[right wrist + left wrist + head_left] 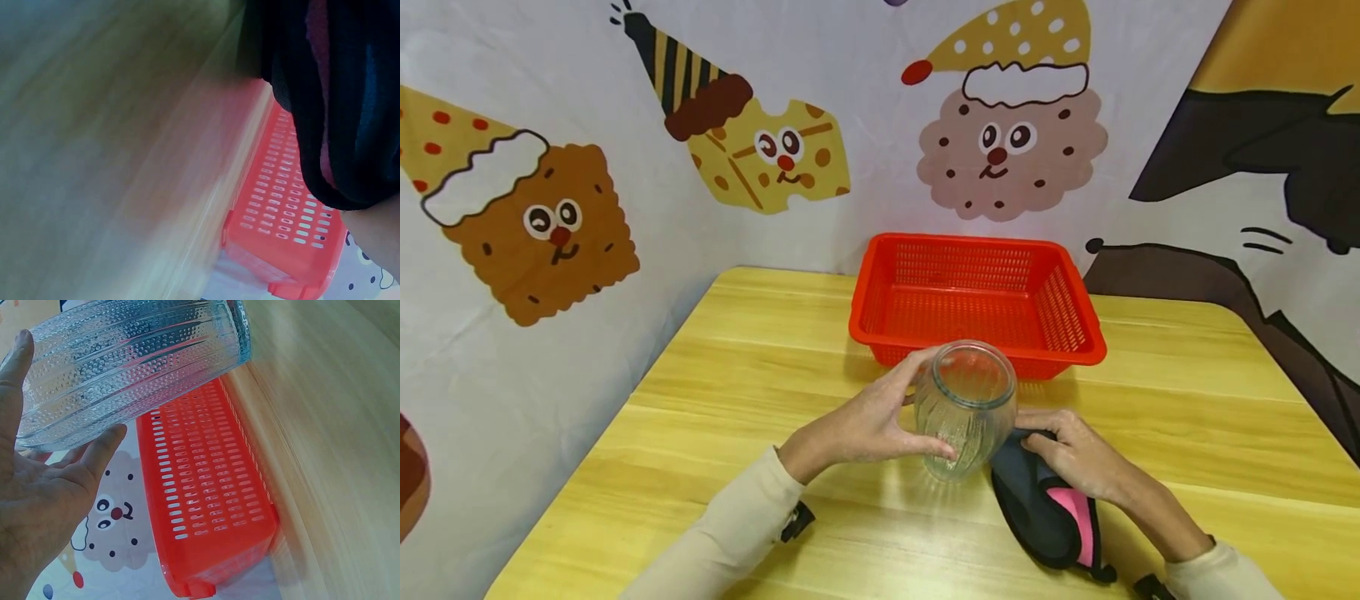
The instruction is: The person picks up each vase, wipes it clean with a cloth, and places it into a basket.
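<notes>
My left hand grips a clear ribbed glass jar from its left side, thumb across the near face. The jar is tilted, its open rim facing up and toward me. In the left wrist view the dimpled, ribbed glass lies between thumb and fingers. Right beside the jar, my right hand pinches the upper end of a soft dark grey cloth piece with black edging and a pink panel. Its lower end hangs toward me, close over the table. In the right wrist view the dark cloth hides most of that hand.
A red perforated plastic basket stands just behind the jar at the back of the wood-patterned table. Behind the table hangs a white backdrop printed with cartoon biscuits and cheese.
</notes>
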Demonstrator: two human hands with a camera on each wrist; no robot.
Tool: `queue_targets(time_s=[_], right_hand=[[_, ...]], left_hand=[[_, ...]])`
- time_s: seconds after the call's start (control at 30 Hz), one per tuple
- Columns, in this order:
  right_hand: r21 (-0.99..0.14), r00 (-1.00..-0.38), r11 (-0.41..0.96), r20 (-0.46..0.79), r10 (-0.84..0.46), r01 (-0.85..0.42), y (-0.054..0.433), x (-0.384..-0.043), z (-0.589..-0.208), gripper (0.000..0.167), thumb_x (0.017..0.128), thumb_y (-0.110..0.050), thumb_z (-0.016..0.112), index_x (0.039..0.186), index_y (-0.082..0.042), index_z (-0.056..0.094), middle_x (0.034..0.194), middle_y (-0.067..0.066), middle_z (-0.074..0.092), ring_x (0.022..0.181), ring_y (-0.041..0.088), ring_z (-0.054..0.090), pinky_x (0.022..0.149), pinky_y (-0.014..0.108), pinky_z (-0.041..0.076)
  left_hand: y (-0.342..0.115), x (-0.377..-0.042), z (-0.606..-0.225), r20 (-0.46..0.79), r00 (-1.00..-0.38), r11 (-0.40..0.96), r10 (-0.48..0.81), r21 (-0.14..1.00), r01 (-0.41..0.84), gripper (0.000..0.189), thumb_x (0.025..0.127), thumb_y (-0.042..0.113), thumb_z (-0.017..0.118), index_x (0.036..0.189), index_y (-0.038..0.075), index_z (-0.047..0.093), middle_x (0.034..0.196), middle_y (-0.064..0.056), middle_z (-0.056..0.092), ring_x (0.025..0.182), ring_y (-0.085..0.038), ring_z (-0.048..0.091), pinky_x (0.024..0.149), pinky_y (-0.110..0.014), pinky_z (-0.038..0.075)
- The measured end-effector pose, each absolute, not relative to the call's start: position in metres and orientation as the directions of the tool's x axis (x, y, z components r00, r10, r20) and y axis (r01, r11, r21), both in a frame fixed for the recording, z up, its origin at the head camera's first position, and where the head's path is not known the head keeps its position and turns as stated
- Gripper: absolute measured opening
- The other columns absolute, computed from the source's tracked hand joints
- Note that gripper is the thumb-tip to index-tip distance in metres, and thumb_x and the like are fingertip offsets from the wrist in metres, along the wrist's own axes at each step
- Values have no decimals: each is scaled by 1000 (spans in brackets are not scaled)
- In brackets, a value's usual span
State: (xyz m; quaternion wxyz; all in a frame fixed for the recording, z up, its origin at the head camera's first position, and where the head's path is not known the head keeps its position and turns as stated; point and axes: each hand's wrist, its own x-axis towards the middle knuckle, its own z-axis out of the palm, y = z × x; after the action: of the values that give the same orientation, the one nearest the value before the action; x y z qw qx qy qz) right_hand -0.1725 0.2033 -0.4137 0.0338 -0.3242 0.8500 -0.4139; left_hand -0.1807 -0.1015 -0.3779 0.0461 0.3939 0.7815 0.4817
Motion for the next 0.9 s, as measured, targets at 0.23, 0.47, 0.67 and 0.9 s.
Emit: queue_targets(time_s=[0.23,0.47,0.67,0.9], right_hand=[[-726,-797,476,164,-581,-496,202,-174,-412,51,91,11,55,124,-22,75,123,-11,69,122,14,59,101,22,44],[-667,-798,567,68,-599,-483,200,-174,-412,46,95,3,56,126,-26,74,126,-14,66,123,16,58,103,40,48],[-636,-791,591,52,-609,-496,199,-174,-413,45,96,1,56,125,-28,74,125,-16,66,122,15,58,102,46,48],[-619,-794,607,45,-606,-499,199,-176,-414,42,96,-1,57,122,-28,76,121,-16,67,120,14,59,100,46,50]], left_hand=[[-100,-182,-378,318,-678,214,663,787,578,108,78,27,92,158,30,20,153,0,39,138,-17,42,105,-40,46],[-100,-181,-377,331,-664,200,671,781,592,106,79,27,91,158,27,20,154,0,40,137,-16,43,107,-41,44],[-101,-181,-380,342,-661,196,668,776,600,106,79,27,91,158,28,20,154,1,40,137,-16,43,107,-41,44],[-101,-183,-380,358,-647,163,674,782,602,104,80,24,90,158,27,21,153,1,40,136,-18,44,107,-44,44]])
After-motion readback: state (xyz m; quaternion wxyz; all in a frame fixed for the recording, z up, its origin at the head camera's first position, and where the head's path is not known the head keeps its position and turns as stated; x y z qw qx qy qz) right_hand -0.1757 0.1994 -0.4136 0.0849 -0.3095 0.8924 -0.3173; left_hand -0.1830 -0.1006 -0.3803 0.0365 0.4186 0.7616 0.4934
